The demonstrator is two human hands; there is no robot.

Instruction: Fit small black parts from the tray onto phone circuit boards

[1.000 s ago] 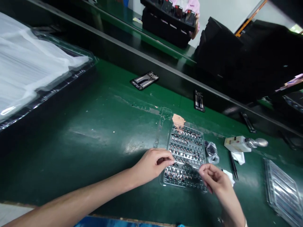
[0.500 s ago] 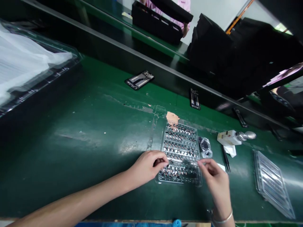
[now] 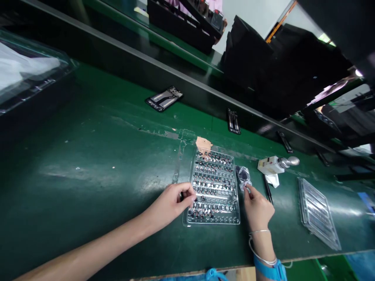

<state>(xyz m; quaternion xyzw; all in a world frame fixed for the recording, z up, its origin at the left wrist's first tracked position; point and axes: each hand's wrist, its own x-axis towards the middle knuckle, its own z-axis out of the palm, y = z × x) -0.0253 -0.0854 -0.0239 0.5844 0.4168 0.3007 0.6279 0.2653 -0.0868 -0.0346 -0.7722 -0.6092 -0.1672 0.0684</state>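
Note:
A clear plastic tray [image 3: 236, 218] with rows of several small dark parts lies on the green bench. My left hand [image 3: 171, 203] rests at the tray's left edge, its fingers curled and pinched on the rim. My right hand [image 3: 258, 207] is just right of the tray, fingertips reaching up to a small crumpled clear bag [image 3: 243, 175] and pinching it. A blue strap and a thin bracelet sit on my right wrist.
Black tweezers [image 3: 268, 189] and a white bottle with a metal tip [image 3: 275, 164] lie right of the bag. A stack of clear trays [image 3: 318, 212] sits at the far right. Phone frames [image 3: 164, 98] [image 3: 233, 121] lie near the back rail. Another person handles black trays beyond.
Both hands let go of a thin strip held over the tray. My right hand moved up to the small bag; my left settled on the tray's left edge. The view shifted right.

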